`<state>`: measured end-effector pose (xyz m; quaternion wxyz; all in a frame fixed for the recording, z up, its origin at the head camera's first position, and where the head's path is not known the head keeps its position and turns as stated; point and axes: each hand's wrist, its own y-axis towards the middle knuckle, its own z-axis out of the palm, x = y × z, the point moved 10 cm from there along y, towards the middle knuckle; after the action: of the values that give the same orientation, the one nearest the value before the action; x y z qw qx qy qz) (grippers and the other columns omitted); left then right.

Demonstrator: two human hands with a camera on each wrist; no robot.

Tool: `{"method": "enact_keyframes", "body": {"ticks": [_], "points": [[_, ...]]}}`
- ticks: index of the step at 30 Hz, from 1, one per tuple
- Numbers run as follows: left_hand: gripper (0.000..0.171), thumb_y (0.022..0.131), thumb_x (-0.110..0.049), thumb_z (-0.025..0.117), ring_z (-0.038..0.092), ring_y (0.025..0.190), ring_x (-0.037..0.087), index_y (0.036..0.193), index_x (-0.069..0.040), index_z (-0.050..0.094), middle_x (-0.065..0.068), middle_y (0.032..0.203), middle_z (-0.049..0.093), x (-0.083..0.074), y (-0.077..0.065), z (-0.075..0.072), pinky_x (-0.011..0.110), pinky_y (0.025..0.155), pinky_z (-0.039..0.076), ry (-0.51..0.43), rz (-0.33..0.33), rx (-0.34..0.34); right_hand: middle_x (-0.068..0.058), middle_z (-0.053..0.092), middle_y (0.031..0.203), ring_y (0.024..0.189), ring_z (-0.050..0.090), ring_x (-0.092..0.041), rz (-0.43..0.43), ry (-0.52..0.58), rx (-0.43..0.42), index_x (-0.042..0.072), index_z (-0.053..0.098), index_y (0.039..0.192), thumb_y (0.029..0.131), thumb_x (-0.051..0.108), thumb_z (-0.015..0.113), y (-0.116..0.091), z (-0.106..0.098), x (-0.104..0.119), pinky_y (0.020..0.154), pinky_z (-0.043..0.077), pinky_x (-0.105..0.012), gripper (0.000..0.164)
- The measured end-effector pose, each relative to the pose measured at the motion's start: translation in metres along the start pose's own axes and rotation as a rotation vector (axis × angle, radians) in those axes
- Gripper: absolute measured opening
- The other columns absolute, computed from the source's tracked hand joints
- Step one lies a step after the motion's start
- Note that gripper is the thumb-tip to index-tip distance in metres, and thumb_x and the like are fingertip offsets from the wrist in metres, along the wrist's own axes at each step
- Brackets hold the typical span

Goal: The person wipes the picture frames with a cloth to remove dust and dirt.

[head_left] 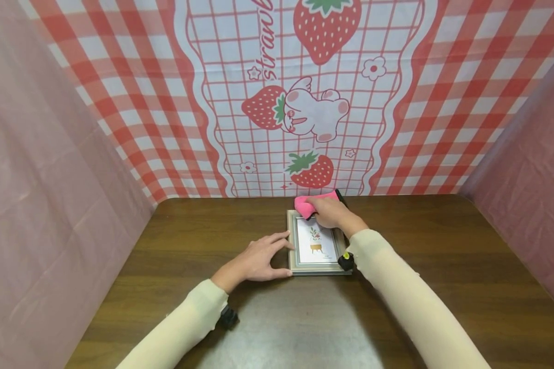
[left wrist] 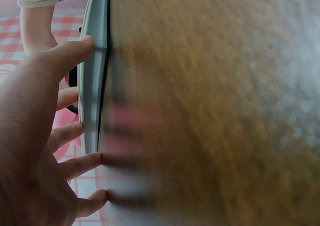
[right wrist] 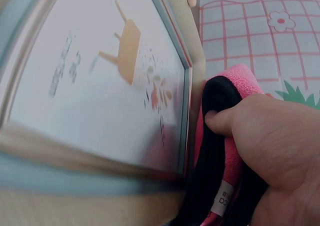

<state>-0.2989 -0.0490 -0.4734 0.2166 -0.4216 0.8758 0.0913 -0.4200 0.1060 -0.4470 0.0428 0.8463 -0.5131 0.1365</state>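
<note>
A picture frame (head_left: 293, 256) with a potted-plant print lies face up on the wooden table. My left hand (head_left: 260, 258) steadies it from the left, fingers spread and nearly straight, with thumb and fingertips at the frame's side edge; the left wrist view shows the thumb (left wrist: 75, 50) touching that edge. My right hand (head_left: 330, 211) grips a folded pink cloth (head_left: 304, 206) with black trim at the frame's far edge. Close up in the right wrist view, the thumb presses on the cloth's black band (right wrist: 212, 146), and a white label shows on it.
The brown wooden table (head_left: 189, 225) ends at a red-and-white checked backdrop (head_left: 138, 102) printed with strawberries. Pink fabric (head_left: 51, 179) hangs along the left side, and more hangs at the right. Black wrist cameras (head_left: 229, 318) sit at both cuffs.
</note>
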Motion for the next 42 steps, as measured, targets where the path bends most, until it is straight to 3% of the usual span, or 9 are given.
{"method": "enact_keyframes", "body": {"ticks": [5,11,20,36,42], "points": [[0.062,0.100,-0.053,0.081,0.045,0.166,0.044,0.154,-0.027,0.065,0.004,0.186,0.037,-0.001,-0.001,0.000,0.087,0.120,0.039,-0.005,0.006,-0.001,-0.023,0.071,0.154,0.143,0.068,-0.045,-0.038,-0.008,-0.036,0.005,0.057,0.161,0.107,0.004,0.061,0.019,0.014,-0.004,0.123,0.052,-0.063,0.055],[0.062,0.100,-0.052,0.082,0.046,0.165,0.045,0.153,-0.026,0.065,0.006,0.185,0.039,0.000,-0.002,-0.001,0.086,0.119,0.041,-0.006,0.006,-0.007,-0.024,0.063,0.164,0.154,0.060,-0.044,-0.035,-0.014,0.016,0.002,0.051,0.167,0.111,0.001,0.054,0.014,0.010,0.032,0.132,0.045,-0.059,0.056],[0.062,0.100,-0.052,0.081,0.045,0.166,0.045,0.153,-0.026,0.065,0.007,0.185,0.039,-0.001,-0.002,-0.002,0.085,0.120,0.041,0.003,0.001,-0.002,-0.022,0.070,0.156,0.142,0.069,-0.046,-0.078,-0.100,0.008,0.005,0.055,0.164,0.109,0.004,0.063,0.020,0.010,0.057,0.124,0.054,-0.058,0.055],[0.061,0.100,-0.053,0.082,0.047,0.165,0.044,0.153,-0.027,0.065,0.005,0.185,0.040,-0.002,-0.003,-0.003,0.082,0.119,0.044,0.008,0.006,-0.016,-0.022,0.064,0.163,0.151,0.063,-0.044,-0.055,-0.033,-0.001,0.006,0.052,0.167,0.110,0.003,0.061,0.018,0.009,0.050,0.131,0.047,-0.057,0.058],[0.061,0.100,-0.053,0.081,0.047,0.165,0.043,0.153,-0.028,0.065,0.005,0.185,0.040,-0.002,-0.003,-0.002,0.080,0.117,0.046,0.012,0.014,-0.025,-0.021,0.058,0.170,0.159,0.056,-0.043,-0.005,0.043,0.041,0.008,0.046,0.172,0.111,0.004,0.057,0.017,0.010,0.043,0.133,0.043,-0.060,0.062]]}}
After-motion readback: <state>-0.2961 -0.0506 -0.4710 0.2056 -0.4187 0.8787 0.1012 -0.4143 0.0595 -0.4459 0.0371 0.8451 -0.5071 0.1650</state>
